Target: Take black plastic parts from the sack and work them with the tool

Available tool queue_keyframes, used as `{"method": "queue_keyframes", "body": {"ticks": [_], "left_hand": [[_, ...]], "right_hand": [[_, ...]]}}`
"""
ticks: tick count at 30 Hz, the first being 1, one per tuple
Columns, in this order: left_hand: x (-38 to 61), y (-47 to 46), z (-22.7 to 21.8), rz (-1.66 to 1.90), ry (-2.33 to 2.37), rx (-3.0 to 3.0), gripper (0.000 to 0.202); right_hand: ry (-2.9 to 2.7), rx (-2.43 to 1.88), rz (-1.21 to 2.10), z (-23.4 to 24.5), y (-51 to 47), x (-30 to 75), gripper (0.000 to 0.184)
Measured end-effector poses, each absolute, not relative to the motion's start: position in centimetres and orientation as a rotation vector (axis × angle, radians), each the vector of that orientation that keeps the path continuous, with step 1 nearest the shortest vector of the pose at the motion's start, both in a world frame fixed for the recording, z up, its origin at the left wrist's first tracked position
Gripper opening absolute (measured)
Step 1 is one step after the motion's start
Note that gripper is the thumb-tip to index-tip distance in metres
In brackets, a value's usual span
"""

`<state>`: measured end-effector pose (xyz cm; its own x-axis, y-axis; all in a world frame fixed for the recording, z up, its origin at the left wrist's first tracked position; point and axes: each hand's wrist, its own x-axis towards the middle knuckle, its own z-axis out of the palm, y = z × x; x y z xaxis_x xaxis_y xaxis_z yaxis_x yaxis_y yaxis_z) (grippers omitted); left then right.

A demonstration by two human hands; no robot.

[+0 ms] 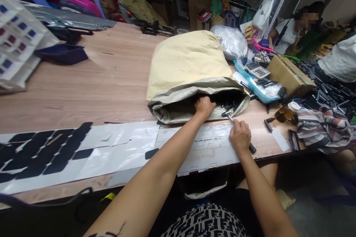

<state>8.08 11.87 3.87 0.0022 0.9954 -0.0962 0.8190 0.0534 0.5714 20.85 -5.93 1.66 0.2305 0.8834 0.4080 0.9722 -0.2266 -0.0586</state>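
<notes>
A cream woven sack lies on the table with its mouth toward me. My left hand is at the mouth of the sack with its fingers curled closed; what they hold, if anything, is hidden. Dark slender pieces show inside the sack, to the right of that hand. My right hand is wrapped around a small hammer. Its metal head rests near the lower right lip of the sack, and the black handle end sticks out below my palm.
White sheets with black rounded patches lie along the front edge. On the right stand a blue basket with a calculator, a cardboard box, an amber bottle and striped cloth. A person sits at the back right.
</notes>
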Motion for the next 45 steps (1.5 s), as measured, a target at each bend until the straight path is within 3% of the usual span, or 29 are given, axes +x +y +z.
{"method": "queue_keyframes", "body": {"ticks": [7,15,25,37,45], "left_hand": [[5.9,10.4,4.4,0.458,1.805,1.863,0.024],[-1.5,3.2,3.2,0.518,1.133,2.102,0.027],[0.4,0.8,1.0,0.716,1.255,2.229,0.02],[-0.1,1.5,0.4,0.757,1.147,2.104,0.021],[-0.1,1.5,0.4,0.722,1.146,2.139,0.022]], "right_hand": [[-1.732,-2.2,-0.408,1.5,-6.1,21.0,0.036],[-1.732,-2.19,-0.441,1.3,-5.8,21.2,0.035],[-1.715,-2.185,-0.446,1.6,-5.5,21.5,0.033],[-1.619,-1.715,0.267,4.3,-10.2,20.2,0.033],[-1.695,-1.619,0.244,4.2,-11.6,18.9,0.032]]}}
